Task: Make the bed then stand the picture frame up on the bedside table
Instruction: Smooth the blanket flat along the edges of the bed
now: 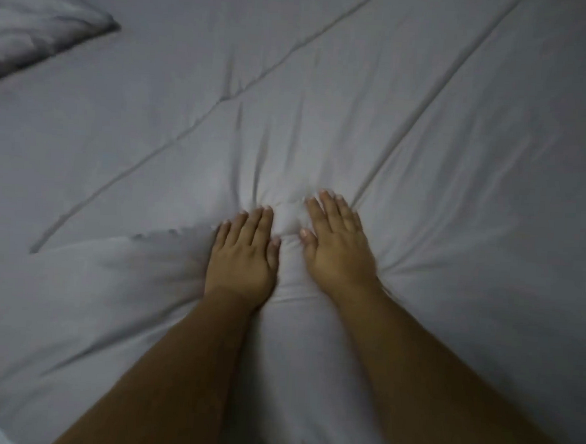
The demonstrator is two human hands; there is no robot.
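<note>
duvet [424, 160] under both flat hands [242, 256]

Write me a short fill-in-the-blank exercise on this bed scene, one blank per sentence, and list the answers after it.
1. Both hands lie palm-____ on the duvet.
2. The pillow shows in the upper ____ corner of the view.
3. The left hand and the right hand are ____, holding nothing.
4. Of the two hands, the ____ one reaches farther up the bed.

Answers: down; left; open; right
</note>
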